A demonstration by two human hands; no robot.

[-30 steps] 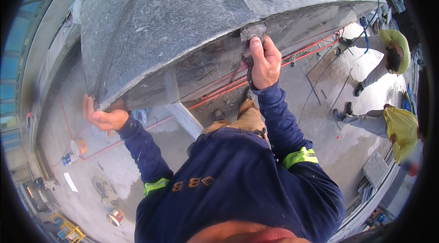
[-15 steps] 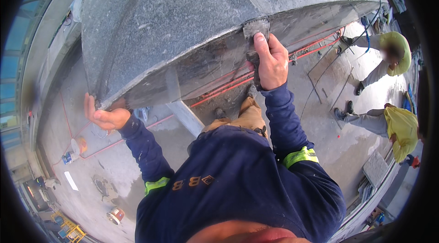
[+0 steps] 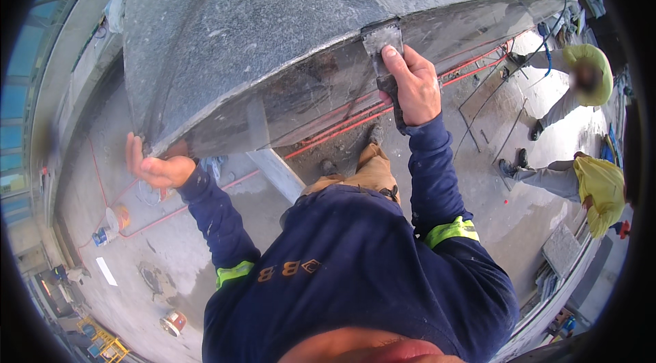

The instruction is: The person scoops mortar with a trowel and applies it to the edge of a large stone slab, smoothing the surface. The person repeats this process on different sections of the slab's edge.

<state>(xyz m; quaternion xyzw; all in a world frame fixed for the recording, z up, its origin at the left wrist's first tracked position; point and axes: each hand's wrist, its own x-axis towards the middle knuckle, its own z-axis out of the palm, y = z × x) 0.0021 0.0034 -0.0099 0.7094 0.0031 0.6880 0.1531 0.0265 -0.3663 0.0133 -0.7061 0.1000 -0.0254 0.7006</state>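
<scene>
The right hand [image 3: 415,86] is closed around a small flat tool, a scraper [image 3: 383,45] with a grey blade; the thumb lies along the blade, and the blade is pressed flat on the edge of a big grey stone slab [image 3: 273,28]; the slab fills the top of the view and hangs over the floor [image 3: 171,254]. The left hand [image 3: 156,166] is partly open, palm up, with the fingers curled at the lower left corner of the slab; it touches the slab's underside and grips nothing else. Both arms wear dark blue sleeves with bright yellow bands. Below the slab a pale beam [image 3: 277,173] stands on the floor; red lines [image 3: 342,132] run across the floor under the slab. Far to the right two other people in yellow tops [image 3: 594,189] bend down; an orange bucket [image 3: 120,217] sits at the left.
</scene>
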